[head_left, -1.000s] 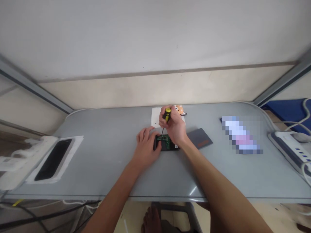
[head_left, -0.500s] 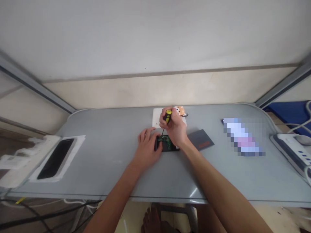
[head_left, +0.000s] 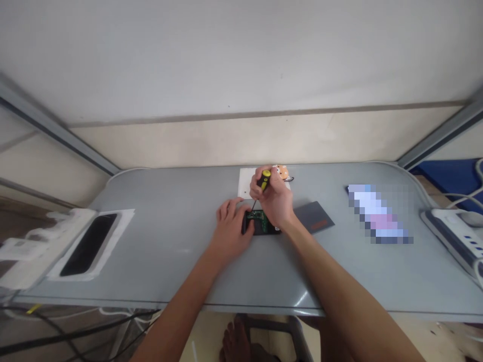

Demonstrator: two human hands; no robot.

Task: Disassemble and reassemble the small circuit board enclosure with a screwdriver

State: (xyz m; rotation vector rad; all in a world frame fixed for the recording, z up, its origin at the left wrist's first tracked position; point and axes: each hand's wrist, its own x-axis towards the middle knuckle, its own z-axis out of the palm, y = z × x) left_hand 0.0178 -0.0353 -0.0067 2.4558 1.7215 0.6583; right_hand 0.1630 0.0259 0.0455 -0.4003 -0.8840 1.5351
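Note:
A small black casing (head_left: 267, 230) with a green circuit board (head_left: 256, 215) showing inside lies on the grey table. My left hand (head_left: 233, 221) grips its left end between thumb and fingers, holding it down. Closed around the black and yellow handle of a screwdriver (head_left: 265, 177) is my right hand (head_left: 277, 198). The shaft slants down to the board's upper edge; its tip is too small to make out. Part of the casing's right end is hidden by my right hand. A dark flat cover (head_left: 314, 217) lies just right of the casing.
Behind my hands sit a white sheet (head_left: 246, 182) and an orange animal-shaped item (head_left: 282, 172). A pixelated phone-like object (head_left: 377, 211) lies to the right, near a power strip (head_left: 453, 231). At left are a black phone-shaped object (head_left: 88, 245) and white plugs (head_left: 28, 249).
The screwdriver handle has tilted slightly to the right with my right hand. My left hand keeps its hold on the casing. The whole view has shifted a little.

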